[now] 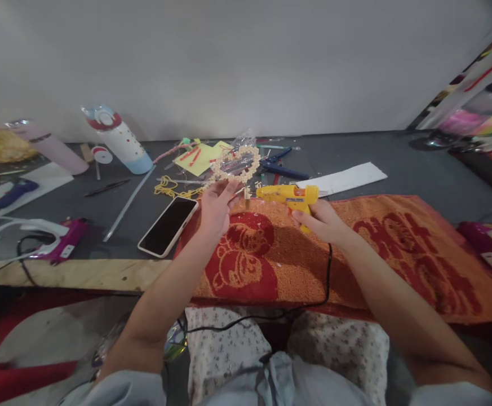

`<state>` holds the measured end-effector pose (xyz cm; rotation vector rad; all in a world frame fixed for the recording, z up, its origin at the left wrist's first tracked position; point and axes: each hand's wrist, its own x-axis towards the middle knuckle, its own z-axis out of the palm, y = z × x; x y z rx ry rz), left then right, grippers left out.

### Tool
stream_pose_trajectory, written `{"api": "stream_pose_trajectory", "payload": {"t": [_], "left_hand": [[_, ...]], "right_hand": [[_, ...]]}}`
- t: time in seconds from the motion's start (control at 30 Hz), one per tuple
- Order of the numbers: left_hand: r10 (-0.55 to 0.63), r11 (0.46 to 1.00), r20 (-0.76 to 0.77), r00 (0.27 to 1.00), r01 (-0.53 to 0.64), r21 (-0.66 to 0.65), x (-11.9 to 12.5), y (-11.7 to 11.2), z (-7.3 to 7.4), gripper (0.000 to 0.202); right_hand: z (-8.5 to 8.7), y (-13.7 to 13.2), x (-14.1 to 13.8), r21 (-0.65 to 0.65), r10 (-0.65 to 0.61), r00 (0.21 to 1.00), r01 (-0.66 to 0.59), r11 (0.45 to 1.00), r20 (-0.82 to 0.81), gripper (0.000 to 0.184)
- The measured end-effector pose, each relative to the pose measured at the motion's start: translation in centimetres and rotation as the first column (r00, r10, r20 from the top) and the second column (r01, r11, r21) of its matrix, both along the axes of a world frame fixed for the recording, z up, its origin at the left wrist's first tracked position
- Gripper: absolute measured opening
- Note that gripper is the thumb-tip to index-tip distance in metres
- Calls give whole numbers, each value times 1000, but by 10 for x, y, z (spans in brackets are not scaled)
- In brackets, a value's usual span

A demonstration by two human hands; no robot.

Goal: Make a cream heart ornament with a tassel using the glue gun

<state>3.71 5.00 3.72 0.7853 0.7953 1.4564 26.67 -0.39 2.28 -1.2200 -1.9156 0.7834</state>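
Note:
My left hand (217,207) pinches a ring of small cream bead-like pieces (254,159) and holds it up above the table. My right hand (325,221) is wrapped round the handle of a yellow hot glue gun (288,193), fingers at its trigger. The gun's nozzle points left, close to the lower edge of the ring and a few small cream pieces; whether they touch is too small to tell. Beneath both hands lies an orange towel (300,265) with red patterns. A black cord runs from the gun over the towel's front edge.
A phone (168,225) lies left of the towel, near a clear glue stick (129,203) and yellow cord (172,187). Behind are blue pliers (286,165), yellow paper (199,158) and a white strip (347,179). Two bottles, one white and blue (123,144), and a purple power strip (70,239) stand left.

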Motion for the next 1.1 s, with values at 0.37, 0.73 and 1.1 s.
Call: {"api": "stream_pose_trajectory", "payload": {"t": [0.37,0.73,1.1], "left_hand": [[-4,1000,3,1000,4,-21,1,-2,1,39],[-1,1000,1,1000,1,-12,2,-2,1,42],[12,1000,14,1000,-11,-20,2,-2,3,44]], "right_hand": [[4,0,-2,36,9,998,-11,999,66,45],[2,3,0,-42,-28,998,31,999,61,44],[-2,1,5,14,27,991,-29,999,134,47]]}}
